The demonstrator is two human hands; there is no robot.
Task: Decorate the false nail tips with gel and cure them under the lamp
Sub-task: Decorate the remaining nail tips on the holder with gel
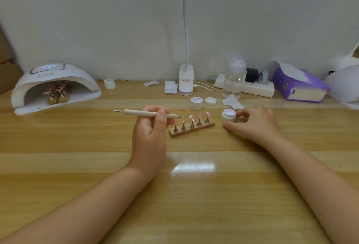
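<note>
Head view, frame centre: our left hand point(150, 127) pinches the dotting tool point(147, 113); our right hand point(254, 123) grips the gel jar point(228, 115) beside 5 nail tips point(192, 122), probably light and fragile, best moved by their wooden stand point(191, 130).

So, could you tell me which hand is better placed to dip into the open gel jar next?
Left, probably: the left hand holds the white dotting tool, while the right hand steadies the open white gel jar.
</note>
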